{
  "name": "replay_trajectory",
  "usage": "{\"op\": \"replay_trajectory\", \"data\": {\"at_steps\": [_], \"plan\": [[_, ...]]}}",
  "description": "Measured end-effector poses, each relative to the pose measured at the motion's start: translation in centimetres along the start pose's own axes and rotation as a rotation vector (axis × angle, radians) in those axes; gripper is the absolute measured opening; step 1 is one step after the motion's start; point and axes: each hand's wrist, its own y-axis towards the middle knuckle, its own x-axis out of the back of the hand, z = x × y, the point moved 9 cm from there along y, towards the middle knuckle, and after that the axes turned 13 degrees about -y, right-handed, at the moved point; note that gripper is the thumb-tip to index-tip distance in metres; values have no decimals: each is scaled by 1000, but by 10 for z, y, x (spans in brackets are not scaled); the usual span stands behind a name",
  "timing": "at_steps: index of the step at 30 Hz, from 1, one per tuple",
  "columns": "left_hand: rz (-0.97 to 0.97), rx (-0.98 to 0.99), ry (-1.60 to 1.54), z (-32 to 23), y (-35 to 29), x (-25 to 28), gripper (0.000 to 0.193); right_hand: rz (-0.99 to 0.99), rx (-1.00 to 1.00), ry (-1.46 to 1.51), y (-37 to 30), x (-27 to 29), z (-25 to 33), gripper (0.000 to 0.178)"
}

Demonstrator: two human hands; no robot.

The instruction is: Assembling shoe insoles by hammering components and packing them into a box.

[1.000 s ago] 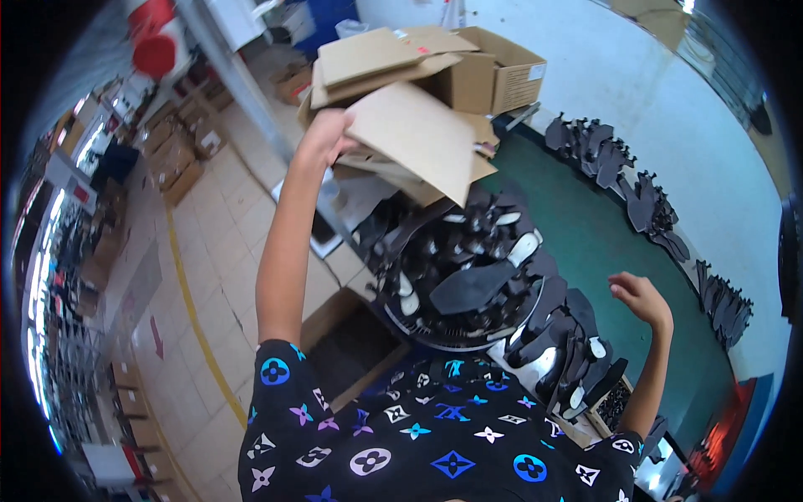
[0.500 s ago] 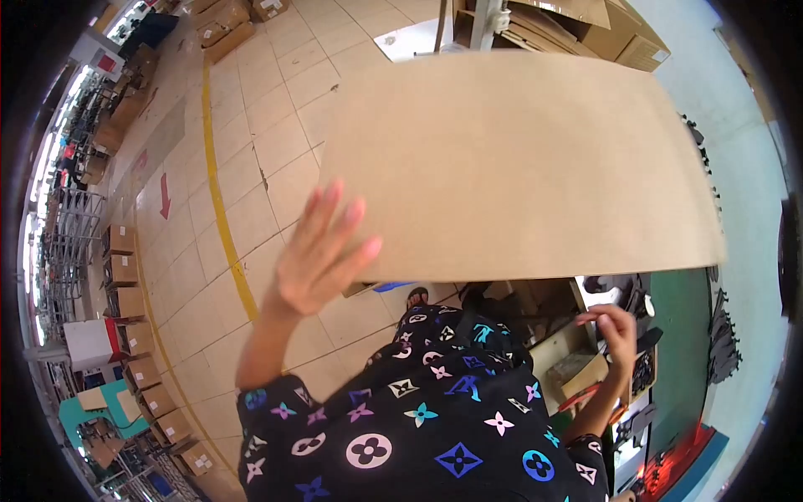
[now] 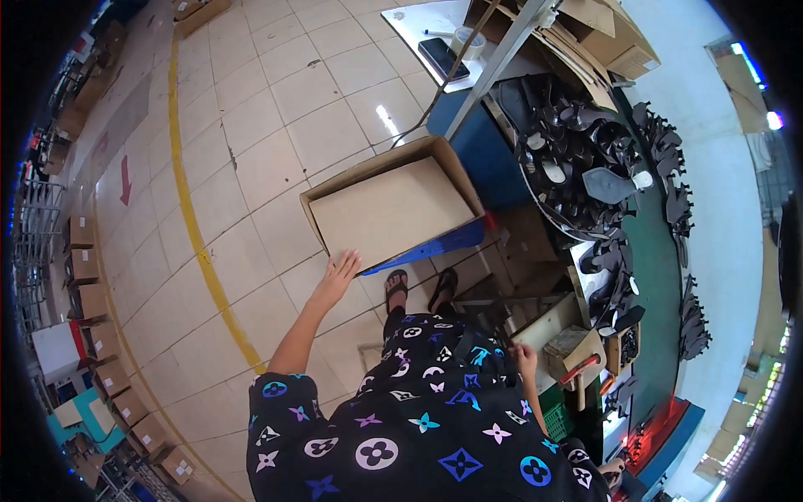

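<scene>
An open cardboard box (image 3: 316, 224) stands low ahead of me, tilted in view, on something blue (image 3: 447, 244). Inside it a flat brown cardboard sheet (image 3: 389, 207) covers the contents. My left hand (image 3: 341, 269) is open, its fingers laid on the sheet's near left corner by the box's near edge. Close to my right side, beside the hem of my patterned shirt, my right hand (image 3: 525, 358) is loosely curled, and nothing shows in it. Part of its fingers is hidden.
On my right, a green worktop (image 3: 657, 276) carries heaps of black parts (image 3: 577, 142). A hammer (image 3: 581, 376) rests on a block beside it. A phone (image 3: 443, 58) and tape roll (image 3: 468, 42) lie on a white table. A yellow floor line (image 3: 188, 192) runs along the left.
The cardboard sheet, raised close to me before, now lies down in the box. My left hand has come down onto it. My right hand has drawn in towards my body.
</scene>
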Motion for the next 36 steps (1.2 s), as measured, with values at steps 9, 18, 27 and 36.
{"op": "replay_trajectory", "data": {"at_steps": [9, 18, 27, 36], "plan": [[190, 145, 207, 40, 43, -68, 46, -35, -109, 96, -37, 5, -69, 24], [432, 536, -311, 99, 83, -121, 34, -146, 97, -314, -57, -26, -81, 22], [97, 619, -772, 12, 159, -42, 54, -438, -228, 190, -95, 42, 23, 75], [704, -434, -701, -318, 257, 10, 30, -1204, 99, -378, -32, 233, 138, 29]]}}
